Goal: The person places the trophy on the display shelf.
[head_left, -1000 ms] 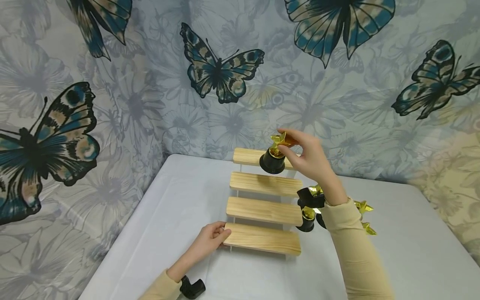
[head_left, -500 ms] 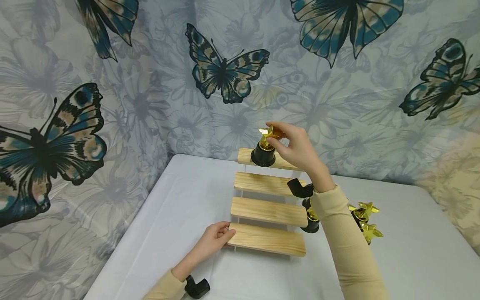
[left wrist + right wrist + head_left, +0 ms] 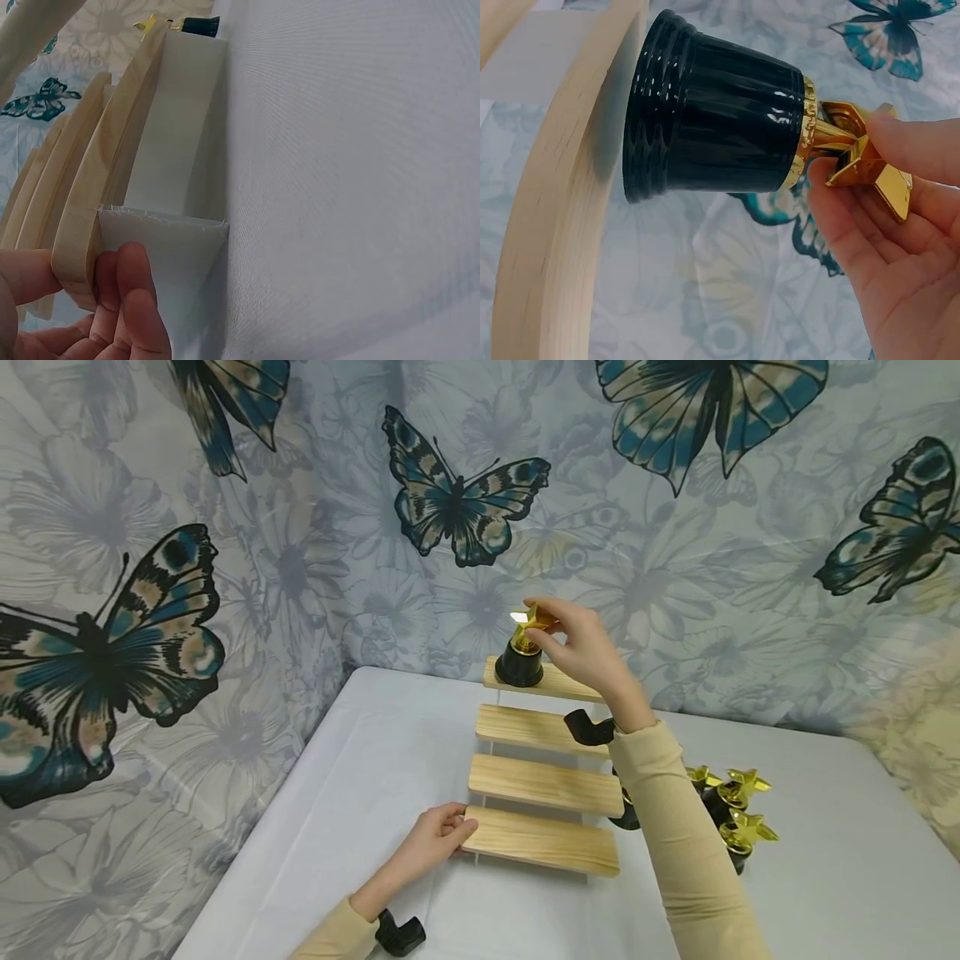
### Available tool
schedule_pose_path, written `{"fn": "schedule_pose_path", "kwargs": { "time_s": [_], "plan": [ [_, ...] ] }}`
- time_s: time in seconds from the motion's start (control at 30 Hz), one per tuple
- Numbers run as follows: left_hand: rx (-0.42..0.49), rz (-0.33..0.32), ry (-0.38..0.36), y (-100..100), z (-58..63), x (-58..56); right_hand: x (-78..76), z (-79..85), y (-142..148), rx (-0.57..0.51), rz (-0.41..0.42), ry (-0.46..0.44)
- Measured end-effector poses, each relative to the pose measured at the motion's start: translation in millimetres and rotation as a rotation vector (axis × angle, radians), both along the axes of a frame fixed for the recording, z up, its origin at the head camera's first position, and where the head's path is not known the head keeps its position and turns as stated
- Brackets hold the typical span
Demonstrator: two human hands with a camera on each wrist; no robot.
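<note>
While the left hand [image 3: 435, 835] grips the bottom shelf [image 3: 543, 842], the right hand [image 3: 583, 649] pinches an upright star trophy [image 3: 519, 667] over the left end of the top shelf [image 3: 567, 682], contact unconfirmed.

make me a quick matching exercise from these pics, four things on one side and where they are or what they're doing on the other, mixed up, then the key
Column one:
1. left hand
2. right hand
3. held trophy's base
4. other trophies

Column two:
A. on the white table, in the head view's right half
B. gripping one end of the lowest board
C. black, close to the top board
D. pinching a gold star

Right pairs: 1-B, 2-D, 3-C, 4-A
</note>
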State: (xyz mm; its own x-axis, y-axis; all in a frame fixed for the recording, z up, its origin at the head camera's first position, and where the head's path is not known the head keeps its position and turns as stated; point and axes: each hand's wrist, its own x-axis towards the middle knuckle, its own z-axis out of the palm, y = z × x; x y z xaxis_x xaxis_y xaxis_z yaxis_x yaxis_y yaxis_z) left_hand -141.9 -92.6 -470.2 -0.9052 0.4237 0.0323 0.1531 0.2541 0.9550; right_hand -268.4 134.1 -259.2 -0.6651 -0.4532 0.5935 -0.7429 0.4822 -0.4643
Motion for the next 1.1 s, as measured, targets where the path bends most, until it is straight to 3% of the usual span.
{"fn": "schedule_pose_path", "kwargs": {
  "time_s": [0.5,1.1],
  "plan": [
    [0.028,-0.006,-0.022,2.6,0.1,0.7,-10.7,-7.6,-7.7,-0.017,0.023,-0.089],
    [0.036,0.005,-0.035,0.3,2.6,0.5,-14.5,-7.7,-14.9,0.009,0.008,-0.116]
  ]
}}
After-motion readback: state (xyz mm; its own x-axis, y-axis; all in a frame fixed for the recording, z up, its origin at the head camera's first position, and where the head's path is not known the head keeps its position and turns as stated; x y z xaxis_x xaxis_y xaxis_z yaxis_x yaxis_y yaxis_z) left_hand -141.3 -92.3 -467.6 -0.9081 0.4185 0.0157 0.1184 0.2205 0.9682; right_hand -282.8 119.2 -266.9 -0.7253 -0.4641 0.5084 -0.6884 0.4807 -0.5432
